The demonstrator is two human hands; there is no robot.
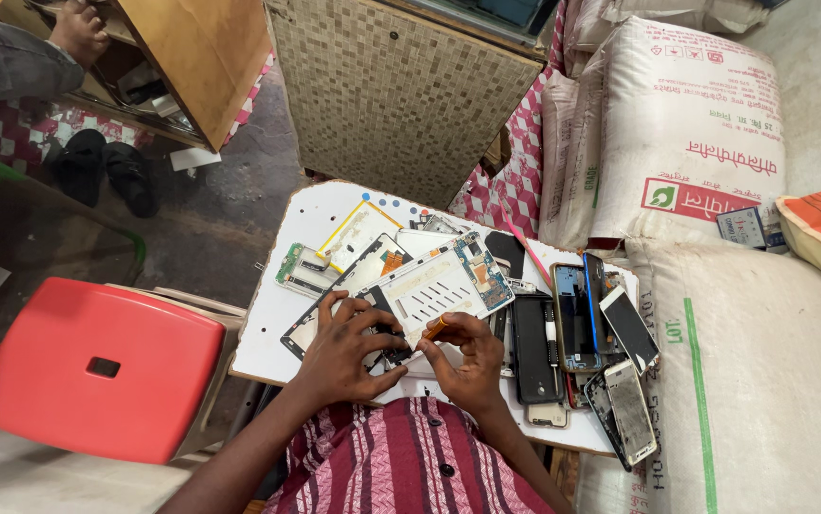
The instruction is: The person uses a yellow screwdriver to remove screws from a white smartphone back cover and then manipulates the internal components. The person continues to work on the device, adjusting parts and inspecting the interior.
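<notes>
Head view: left hand is spread flat, fingers pressing down on a white phone frame lying mid white tabletop. Right hand is curled tight, pinching a small orange tool at the frame's lower edge; the tip's hidden under the fingers, so can't make out what it touches. Dark phones and cracked screens pile up to the right. A red stool sits left, partly cut off.

Opened phone chassis, white-silver metal mid-frame with blue circuit board at its far end: lies flat, tilted diagonally on the white worktable. Small orange-handled tool: touching the chassis's near edge.
</notes>
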